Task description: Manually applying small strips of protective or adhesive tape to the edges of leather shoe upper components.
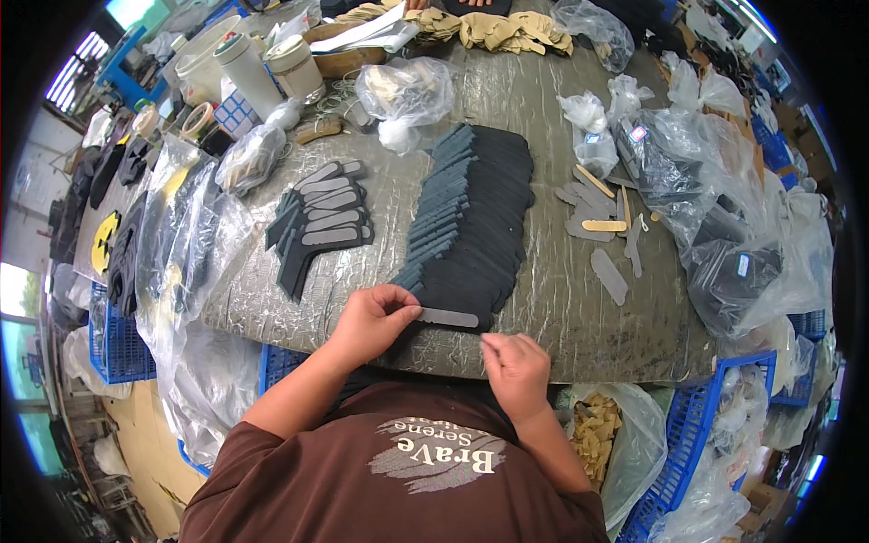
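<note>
a: what are the hands doing?
b: the left hand (369, 319) is pinching a grey strip (447, 318) at six o'clock on the counter (543, 299); the right hand (514, 364) is pinching closed, on what i cannot tell.
a: how far along?
b: a long row of black pieces (475, 217) is lying overlapped; loose strips (593, 213) are waiting at three o'clock.

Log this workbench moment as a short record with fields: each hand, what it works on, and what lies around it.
left hand: left hand pinches one end of a grey strip with its fingers
right hand: right hand near the table's front edge, fingertips pinched together; whether it holds anything cannot be told
work piece: strip lies on the nearest piece of a fanned row of dark pieces
left of row: stack of dark pieces with grey strips on them
right of row: loose grey and tan strips
surface: table under wrinkled clear film
far right: clear bags of dark parts
</note>
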{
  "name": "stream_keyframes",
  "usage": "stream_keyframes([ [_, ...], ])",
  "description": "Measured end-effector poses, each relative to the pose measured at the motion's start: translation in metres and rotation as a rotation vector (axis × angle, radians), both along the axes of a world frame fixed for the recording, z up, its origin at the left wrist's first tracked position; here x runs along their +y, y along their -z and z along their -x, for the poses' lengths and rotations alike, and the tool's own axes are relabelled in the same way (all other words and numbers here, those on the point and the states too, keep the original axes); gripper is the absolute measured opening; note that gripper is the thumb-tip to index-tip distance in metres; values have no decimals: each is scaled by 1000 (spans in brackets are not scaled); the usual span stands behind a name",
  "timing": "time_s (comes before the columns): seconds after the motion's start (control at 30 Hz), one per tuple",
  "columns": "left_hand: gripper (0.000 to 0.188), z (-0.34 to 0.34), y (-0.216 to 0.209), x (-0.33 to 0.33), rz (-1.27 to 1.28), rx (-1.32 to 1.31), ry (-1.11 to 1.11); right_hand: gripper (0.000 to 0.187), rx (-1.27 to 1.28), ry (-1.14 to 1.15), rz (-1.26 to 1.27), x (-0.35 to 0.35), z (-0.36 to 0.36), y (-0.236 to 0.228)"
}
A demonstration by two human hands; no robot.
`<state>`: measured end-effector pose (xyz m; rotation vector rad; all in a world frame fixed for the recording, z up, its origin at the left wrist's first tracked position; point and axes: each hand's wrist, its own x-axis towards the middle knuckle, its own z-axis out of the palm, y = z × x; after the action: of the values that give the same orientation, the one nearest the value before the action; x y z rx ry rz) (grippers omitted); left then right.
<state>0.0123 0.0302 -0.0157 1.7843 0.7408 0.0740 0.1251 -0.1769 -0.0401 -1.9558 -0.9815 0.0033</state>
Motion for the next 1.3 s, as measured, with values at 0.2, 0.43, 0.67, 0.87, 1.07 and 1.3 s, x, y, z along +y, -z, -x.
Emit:
stream_keyframes([
  [0.2, 12, -14, -8, -10, -155, 4, 23, 19, -278, -77, 197, 5, 5, -1],
  [0.43, 13, -15, -4, -12, -192, 20, 28, 16, -303, -94, 212, 4, 5, 0],
  [0.67, 13, -17, -4, -14, -225, 32, 29, 10, -454, -127, 249, 6, 4, 3],
  [0.87, 13, -17, 2, -16, -427, -22, 78, 7, -470, -123, 271, 5, 4, 3],
  [1.07, 7, -23, 0, -24, -710, -14, 156, 8, -403, -111, 262, 6, 5, 0],
  [1.3, 6, -17, 1, -15, -998, -149, 165, 11, -277, -114, -2, 1, 0, 6],
])
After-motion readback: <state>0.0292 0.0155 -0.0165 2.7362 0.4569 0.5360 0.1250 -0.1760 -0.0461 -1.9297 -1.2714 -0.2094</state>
